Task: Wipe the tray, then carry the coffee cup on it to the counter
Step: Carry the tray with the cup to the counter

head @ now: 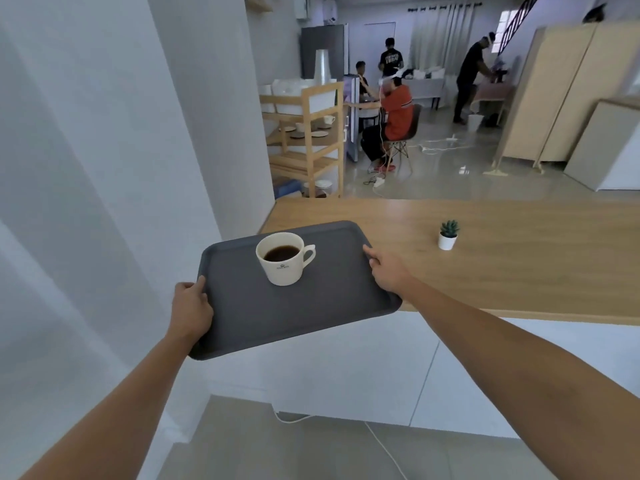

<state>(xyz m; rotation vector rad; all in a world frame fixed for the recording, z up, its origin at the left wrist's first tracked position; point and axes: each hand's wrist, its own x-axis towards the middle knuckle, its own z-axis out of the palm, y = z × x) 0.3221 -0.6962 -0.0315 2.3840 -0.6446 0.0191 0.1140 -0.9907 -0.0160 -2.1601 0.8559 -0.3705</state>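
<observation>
A dark grey tray (pixel 277 317) is held in the air, its far right part over the left end of the wooden counter (pixel 502 265). A white coffee cup (pixel 283 259) full of dark coffee stands upright on the tray's far half, handle to the right. My left hand (pixel 190 308) grips the tray's left rim, thumb on top. My right hand (pixel 389 270) grips the right rim, fingers curled over the edge. The tray tilts slightly down toward me.
A small potted plant (pixel 447 234) stands on the counter to the right of the tray. A white wall (pixel 104 202) runs close on the left. A white cable (pixel 381 445) lies on the floor below. Wooden shelves (pixel 308 140) and several people are beyond the counter.
</observation>
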